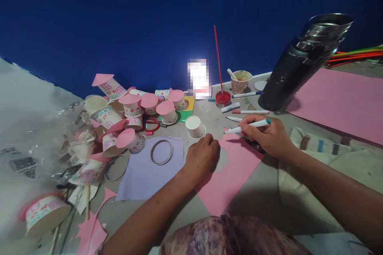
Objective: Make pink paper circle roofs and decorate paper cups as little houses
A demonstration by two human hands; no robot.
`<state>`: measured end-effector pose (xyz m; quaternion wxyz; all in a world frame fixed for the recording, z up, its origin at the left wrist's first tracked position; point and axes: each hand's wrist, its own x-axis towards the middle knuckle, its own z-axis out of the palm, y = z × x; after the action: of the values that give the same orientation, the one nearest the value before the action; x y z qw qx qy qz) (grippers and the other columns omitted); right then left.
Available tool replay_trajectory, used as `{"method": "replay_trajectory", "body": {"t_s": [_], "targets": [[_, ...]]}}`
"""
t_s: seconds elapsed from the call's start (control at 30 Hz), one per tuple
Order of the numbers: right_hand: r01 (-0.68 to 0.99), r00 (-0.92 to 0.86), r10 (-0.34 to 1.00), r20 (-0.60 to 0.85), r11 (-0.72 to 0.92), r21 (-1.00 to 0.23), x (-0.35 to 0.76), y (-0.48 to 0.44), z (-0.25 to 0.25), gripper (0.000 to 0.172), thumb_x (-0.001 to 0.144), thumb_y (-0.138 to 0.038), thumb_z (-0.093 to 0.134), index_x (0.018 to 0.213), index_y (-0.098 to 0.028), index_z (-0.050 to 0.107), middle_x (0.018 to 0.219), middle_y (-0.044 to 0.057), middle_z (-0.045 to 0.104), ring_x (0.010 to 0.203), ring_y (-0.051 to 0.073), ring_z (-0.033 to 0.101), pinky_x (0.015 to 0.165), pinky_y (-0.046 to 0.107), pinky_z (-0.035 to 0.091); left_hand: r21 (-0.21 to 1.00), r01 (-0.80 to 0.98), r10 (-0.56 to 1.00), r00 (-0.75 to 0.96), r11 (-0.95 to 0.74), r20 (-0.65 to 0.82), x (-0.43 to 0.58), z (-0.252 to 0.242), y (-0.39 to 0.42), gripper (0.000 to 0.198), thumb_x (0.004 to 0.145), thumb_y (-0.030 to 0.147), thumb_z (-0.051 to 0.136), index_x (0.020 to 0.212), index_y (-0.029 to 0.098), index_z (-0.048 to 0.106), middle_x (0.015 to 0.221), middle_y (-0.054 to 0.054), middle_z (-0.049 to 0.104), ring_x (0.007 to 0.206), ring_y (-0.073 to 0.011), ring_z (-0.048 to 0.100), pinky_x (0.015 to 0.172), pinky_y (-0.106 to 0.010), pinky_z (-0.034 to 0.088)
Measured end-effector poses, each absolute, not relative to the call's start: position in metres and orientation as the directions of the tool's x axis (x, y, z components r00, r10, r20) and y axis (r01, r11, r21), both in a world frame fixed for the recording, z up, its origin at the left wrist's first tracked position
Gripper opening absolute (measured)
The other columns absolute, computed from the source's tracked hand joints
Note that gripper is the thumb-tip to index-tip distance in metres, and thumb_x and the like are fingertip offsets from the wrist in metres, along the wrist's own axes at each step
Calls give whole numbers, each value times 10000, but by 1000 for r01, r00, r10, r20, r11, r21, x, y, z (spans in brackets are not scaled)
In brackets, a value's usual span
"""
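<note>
In my right hand (pixel 267 133) I grip a marker (pixel 253 126) with a teal end, its white barrel pointing left. My left hand (pixel 203 153) is closed, knuckles up, over the left edge of the pink paper (pixel 230 171). Its fingertips are hidden, so I cannot tell what they hold. Right by its knuckles sits a plain white paper cup (pixel 195 127), upside down. A round hole shows in the pink paper beside the left hand. Left of it, a tape ring (pixel 161 152) lies on a lilac sheet (pixel 140 177).
Decorated paper cups with pink tops, such as one cup (pixel 169 116), crowd the left. A dark flask (pixel 302 63) stands at the right, near a pink sheet (pixel 338 103) and a cloth (pixel 317 167). Behind are a red pot (pixel 223 100), loose markers and a glowing screen (pixel 199 79).
</note>
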<state>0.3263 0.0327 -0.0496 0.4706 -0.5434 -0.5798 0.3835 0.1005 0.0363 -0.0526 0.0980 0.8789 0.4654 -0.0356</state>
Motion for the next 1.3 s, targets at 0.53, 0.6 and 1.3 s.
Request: {"method": "replay_trajectory", "body": {"t_s": [0.53,0.6,1.3], "targets": [[105,-171,976,138,157,-982,319,16,-41,224,931,-386,691,839,-184,718,661,9,700,523,99,552,462,195,432,971,39,893,385,237,-234,78,-51,20,193,859,318,722,948,174,631,692,0,659,654,-138,598,651,-274,472],[129,-174,976,134,157,-979,318,16,-40,211,930,-374,692,839,-185,719,671,6,705,528,97,558,476,191,444,966,32,888,386,256,-248,79,-50,19,192,847,297,737,958,163,656,687,-1,671,653,-133,613,650,-262,483],[-139,-192,961,-200,-228,-964,280,6,-66,415,731,-537,807,836,-157,675,645,32,715,501,130,637,454,238,525,991,126,987,148,41,-60,86,-51,4,83,778,217,699,743,176,762,684,-6,657,562,-127,610,558,-237,489]]}}
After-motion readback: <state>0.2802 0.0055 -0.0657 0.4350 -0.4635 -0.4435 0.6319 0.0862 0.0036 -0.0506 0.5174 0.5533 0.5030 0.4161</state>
